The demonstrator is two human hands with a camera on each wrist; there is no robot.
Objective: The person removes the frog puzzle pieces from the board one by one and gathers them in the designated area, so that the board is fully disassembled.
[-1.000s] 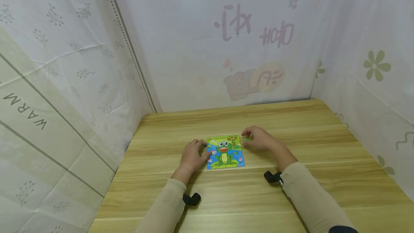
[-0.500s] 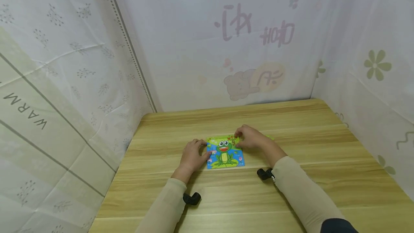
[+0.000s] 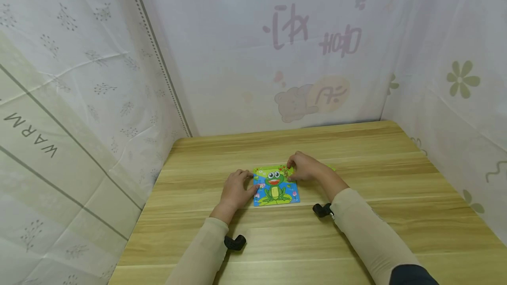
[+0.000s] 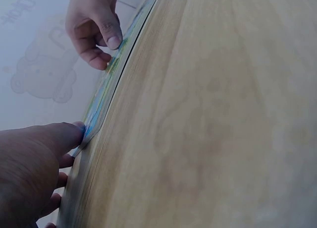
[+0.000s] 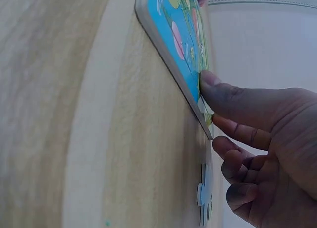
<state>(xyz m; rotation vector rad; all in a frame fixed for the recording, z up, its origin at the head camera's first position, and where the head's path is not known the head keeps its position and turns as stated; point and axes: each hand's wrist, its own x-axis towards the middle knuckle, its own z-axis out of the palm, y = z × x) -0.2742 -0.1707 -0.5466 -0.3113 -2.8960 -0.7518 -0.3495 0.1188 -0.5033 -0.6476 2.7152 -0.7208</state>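
The left hand (image 3: 236, 191), fingers relaxed, touches the frog puzzle (image 3: 274, 193) — the right hand (image 3: 307, 167) touches its far-right corner, pinching or not unclear.

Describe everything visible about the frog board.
The frog board is a thin, square panel lying flat on the wood-grain table. Its print shows a smiling green frog with yellow belly, against blue and green, with pink flowers and a tree. The pale edge looks like wood or thick card. The left hand's thumb touches its left side; the right hand's thumb touches it near the far right corner, hiding part.
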